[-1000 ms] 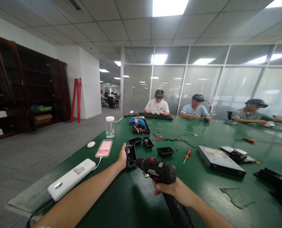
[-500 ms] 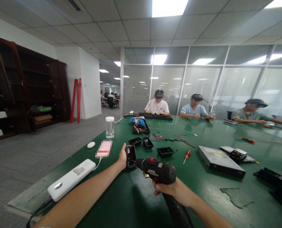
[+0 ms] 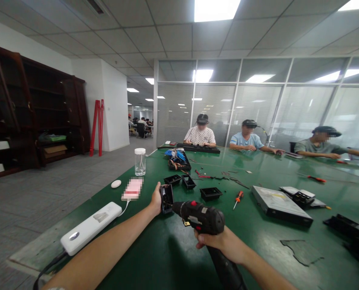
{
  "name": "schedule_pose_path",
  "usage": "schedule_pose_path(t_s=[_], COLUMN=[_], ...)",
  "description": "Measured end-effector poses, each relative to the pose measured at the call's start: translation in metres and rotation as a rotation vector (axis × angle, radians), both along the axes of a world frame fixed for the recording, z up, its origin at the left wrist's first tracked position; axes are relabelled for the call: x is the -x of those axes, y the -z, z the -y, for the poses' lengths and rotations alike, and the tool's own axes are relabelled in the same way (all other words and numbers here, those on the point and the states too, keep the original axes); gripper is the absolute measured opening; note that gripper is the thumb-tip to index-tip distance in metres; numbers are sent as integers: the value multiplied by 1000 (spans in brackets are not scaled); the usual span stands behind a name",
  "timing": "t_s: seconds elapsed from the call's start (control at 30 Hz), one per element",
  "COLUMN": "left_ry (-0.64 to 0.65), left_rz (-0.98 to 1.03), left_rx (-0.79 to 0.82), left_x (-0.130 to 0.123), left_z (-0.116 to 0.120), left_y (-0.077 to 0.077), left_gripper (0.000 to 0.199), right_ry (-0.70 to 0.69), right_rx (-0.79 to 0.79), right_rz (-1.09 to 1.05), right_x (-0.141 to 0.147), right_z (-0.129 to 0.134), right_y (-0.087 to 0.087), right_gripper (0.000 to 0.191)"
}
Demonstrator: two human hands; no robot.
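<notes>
My left hand [image 3: 156, 199] grips a small black open housing [image 3: 167, 199] by its left side, tilted up over the green table [image 3: 149, 249]. In my right hand [image 3: 217, 240] is a black cordless drill [image 3: 202, 217] with red buttons, its chuck pointing left at the housing's lower right side. Whether the bit touches the housing is too small to tell. Just beyond lie similar black housings [image 3: 211, 193]. An orange screwdriver [image 3: 238, 198] rests to the right of them.
A white power strip [image 3: 91, 228], a phone [image 3: 132, 189] and a clear jar [image 3: 140, 162] are on the left. A metal drive [image 3: 281, 204] lies right, a tray of cables [image 3: 179, 159] farther back. Several people sit across the table.
My hands, the housing and the drill look unmoved. Across the table, the hand of the person in light blue has moved lower and to the right.
</notes>
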State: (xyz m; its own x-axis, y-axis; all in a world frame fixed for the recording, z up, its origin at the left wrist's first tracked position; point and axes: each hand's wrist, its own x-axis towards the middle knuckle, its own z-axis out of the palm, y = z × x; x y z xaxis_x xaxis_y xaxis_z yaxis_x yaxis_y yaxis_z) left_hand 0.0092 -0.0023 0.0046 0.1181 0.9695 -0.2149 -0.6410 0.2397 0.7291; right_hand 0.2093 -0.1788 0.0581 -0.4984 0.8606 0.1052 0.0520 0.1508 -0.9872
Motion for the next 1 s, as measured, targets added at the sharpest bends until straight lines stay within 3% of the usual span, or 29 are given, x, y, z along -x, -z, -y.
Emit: schedule_pose_path(t_s=[0.6,1.0], left_ry=[-3,-10], left_rz=[30,-53], left_rx=[-26,-54], left_x=[1,1], left_z=[-2,-5], left_y=[3,7], left_gripper=[39,40], right_ry=[1,5], right_rx=[4,6], right_rz=[-18,0], right_x=[2,1], right_z=[1,1], right_y=[-3,0], right_gripper=[25,25])
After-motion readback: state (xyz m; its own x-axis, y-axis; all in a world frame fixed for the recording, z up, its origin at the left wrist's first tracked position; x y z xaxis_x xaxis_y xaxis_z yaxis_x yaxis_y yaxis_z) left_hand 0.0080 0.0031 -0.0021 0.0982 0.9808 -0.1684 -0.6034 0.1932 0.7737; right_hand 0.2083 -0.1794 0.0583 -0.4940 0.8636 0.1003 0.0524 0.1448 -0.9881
